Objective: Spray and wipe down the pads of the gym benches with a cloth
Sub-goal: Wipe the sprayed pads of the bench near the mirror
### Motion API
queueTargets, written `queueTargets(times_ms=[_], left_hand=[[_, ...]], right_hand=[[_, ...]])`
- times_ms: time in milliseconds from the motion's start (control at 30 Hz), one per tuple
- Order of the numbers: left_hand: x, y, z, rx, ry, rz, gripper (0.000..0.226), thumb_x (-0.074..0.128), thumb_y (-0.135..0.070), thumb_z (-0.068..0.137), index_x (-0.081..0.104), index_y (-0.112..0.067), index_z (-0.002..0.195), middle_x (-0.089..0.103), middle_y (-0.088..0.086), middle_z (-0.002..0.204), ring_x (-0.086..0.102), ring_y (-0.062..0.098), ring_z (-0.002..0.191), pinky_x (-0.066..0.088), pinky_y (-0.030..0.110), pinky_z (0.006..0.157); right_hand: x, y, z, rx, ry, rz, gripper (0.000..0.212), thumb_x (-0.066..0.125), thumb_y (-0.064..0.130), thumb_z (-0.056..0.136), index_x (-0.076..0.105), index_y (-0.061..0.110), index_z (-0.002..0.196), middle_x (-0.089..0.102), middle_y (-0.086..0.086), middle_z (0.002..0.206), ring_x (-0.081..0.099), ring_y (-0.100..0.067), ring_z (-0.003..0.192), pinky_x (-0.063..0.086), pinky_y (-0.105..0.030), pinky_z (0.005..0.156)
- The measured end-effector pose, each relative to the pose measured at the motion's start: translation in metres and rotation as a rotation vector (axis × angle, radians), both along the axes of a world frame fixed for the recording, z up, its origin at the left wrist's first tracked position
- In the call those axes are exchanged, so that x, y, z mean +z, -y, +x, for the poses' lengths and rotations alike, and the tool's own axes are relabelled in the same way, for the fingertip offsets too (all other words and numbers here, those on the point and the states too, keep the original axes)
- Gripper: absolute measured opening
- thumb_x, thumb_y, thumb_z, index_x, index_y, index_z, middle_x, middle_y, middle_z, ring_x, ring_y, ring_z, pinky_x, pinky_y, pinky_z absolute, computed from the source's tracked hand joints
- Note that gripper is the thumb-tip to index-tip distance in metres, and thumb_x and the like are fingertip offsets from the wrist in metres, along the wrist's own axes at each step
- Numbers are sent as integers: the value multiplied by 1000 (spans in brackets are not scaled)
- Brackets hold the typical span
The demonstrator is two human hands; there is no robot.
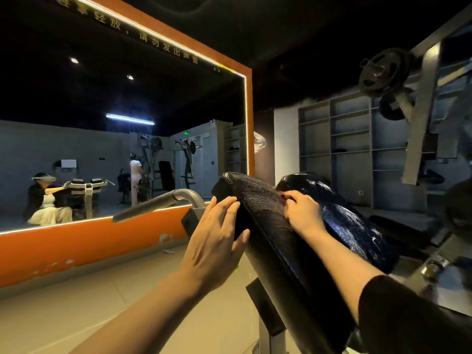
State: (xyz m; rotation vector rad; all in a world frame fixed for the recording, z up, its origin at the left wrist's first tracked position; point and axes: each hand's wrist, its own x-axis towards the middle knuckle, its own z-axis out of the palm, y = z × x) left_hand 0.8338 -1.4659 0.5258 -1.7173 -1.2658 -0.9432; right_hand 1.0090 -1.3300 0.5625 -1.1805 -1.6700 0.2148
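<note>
Two black pads are seen side by side at the centre and lower right of the frame: a matt, textured pad [265, 226] running from the middle down toward the bottom edge, and to its right a glossy pad [357, 226] whose sheen suggests it is wet. The left hand [217, 238] is laid against the left edge of the matt pad with fingers nearly straight and spread, the fingertips touching the upper rim and the thumb resting lower on the edge; nothing is held in it. The right hand [302, 213] is placed in the gap between the two pads near their tops, its fingers curled tight as if something were bunched inside; a cloth is not plainly visible, so what is gripped cannot be told. No spray bottle is seen. The pads are judged to be firm foam under vinyl, fixed to a steel frame [268, 310], so they would not be lifted but steadied at the rim, as the left hand does, while pressure is applied across the face. The wet surface is likely to be slippery, and the seam between the pads is where moisture would collect. A grey handle bar [158, 203] lies to the left, below a large orange-framed mirror [127, 123] filling the upper left; shelving [352, 149] and a weight plate [383, 70] are seen at the upper right.
</note>
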Motion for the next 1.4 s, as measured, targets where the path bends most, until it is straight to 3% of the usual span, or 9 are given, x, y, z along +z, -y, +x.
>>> queueTargets(times_ms=[167,267,400,533,600,800,1100,1300,1400], left_hand=[[-13,15,16,-67,-36,34,55,47,-39,93,52,-1,133,55,14,136,41,24,133,23,46,113],[-22,16,33,-108,-27,60,58,70,-31,86,53,-3,133,55,13,137,43,25,133,23,44,112],[-33,20,48,-118,-42,69,59,65,-35,86,52,-2,132,56,15,135,37,22,131,25,53,108],[-46,28,53,-115,-54,15,60,47,-43,89,52,-1,133,54,15,137,34,22,133,19,47,114],[-51,32,56,-133,-51,-22,62,48,-43,89,50,-2,135,51,14,140,36,22,134,13,40,119],[-61,31,67,-169,-14,-68,68,61,-41,84,48,0,137,49,16,141,41,27,136,24,45,117],[-83,50,76,-179,39,-90,72,61,-45,80,49,-3,137,47,13,143,39,24,136,13,39,121],[-87,58,92,-214,19,-95,73,61,-45,81,49,1,136,48,17,142,40,28,135,17,44,120],[-97,63,96,-232,57,-136,80,70,-42,75,47,1,138,46,16,143,39,28,136,21,43,120]], right_hand=[[-21,39,28,-103,-131,154,28,51,11,97,67,16,119,66,-11,115,60,-27,103,42,-28,84],[-18,85,3,196,-56,409,30,51,16,99,63,21,126,58,2,124,52,-8,113,37,-16,97],[-24,64,-7,309,-11,297,36,48,13,99,61,22,131,57,3,133,50,-10,124,34,-20,107],[-45,21,40,41,-81,-40,35,45,7,97,67,16,124,66,-12,114,61,-21,90,40,-16,76],[-57,24,60,-73,-72,-140,33,45,8,97,67,12,122,68,-17,112,62,-27,93,43,-25,80],[-59,101,24,226,-44,395,34,47,17,97,63,19,127,60,-2,127,52,-9,119,35,-18,105],[-92,51,83,-124,-52,-148,34,44,9,99,65,15,125,63,-16,124,56,-32,112,42,-35,91],[-78,125,51,104,-32,287,34,46,12,100,61,15,130,59,-4,129,51,-10,117,32,-13,102],[-92,128,38,223,49,242,38,43,14,101,55,19,137,50,-2,141,44,-12,130,32,-25,112]])
